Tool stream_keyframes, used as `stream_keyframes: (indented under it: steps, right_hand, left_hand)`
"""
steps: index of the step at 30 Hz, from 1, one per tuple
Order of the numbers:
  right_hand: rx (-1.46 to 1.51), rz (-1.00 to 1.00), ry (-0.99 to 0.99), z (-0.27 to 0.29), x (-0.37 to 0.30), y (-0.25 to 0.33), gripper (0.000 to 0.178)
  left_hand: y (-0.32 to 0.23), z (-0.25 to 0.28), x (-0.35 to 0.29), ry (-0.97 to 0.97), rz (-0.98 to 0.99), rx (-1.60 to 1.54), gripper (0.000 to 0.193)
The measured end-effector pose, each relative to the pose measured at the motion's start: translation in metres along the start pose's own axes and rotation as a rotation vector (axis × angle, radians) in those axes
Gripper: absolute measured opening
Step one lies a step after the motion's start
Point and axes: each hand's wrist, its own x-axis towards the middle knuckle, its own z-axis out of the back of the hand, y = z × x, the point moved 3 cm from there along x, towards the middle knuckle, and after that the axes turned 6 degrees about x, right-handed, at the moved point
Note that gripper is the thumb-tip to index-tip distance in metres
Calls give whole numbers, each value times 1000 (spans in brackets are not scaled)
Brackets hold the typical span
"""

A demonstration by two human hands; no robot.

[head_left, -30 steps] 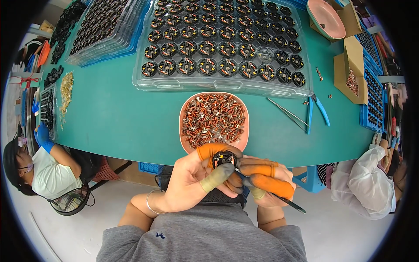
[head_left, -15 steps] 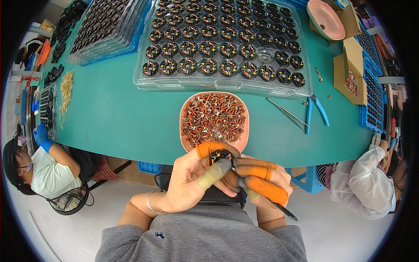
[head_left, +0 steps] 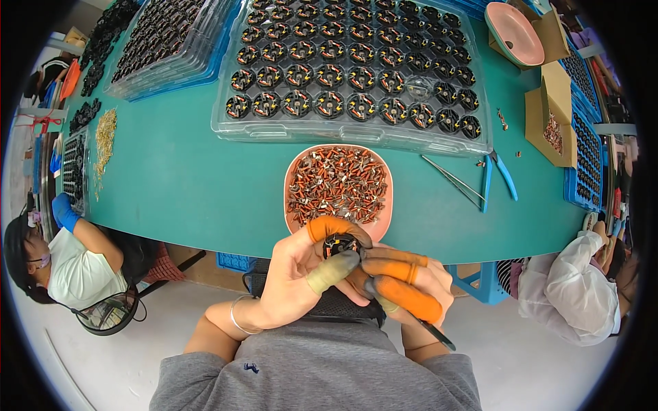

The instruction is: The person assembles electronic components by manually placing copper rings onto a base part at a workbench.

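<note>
Swinging bodyward, the dark tool (head_left: 439, 335) clamped in the right hand (head_left: 415, 284) trails past four o'clock; the adjoining left hand (head_left: 298, 266) pinches a round black part (head_left: 340, 244), apparently mid-work.

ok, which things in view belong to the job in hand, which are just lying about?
Likely in use: round black part in left hand; dark tool in right hand; bowl of small parts; tray of round parts.

Apparently idle: tweezers; blue pliers; second pink bowl.
</note>
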Motion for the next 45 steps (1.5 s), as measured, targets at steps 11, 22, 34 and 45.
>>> stream_keyframes:
  steps: [11, 22, 34, 45]
  right_hand:
    - [-18, -39, -54, -4, -1, -2, 16]
    - [-863, -371, -28, 54, 7, -8, 23]
    - [-686, -65, 325, 45, 39, 8, 43]
    - [-489, 192, 374, 61, 79, -13, 46]
  left_hand:
    - [2, 3, 1, 13, -33, -11, 22]
    - [-5, 12, 11, -16, 21, 142, 20]
    - [-21, 3, 38, 338, 226, 509, 22]
    - [-78, -16, 93, 701, 296, 915, 60]
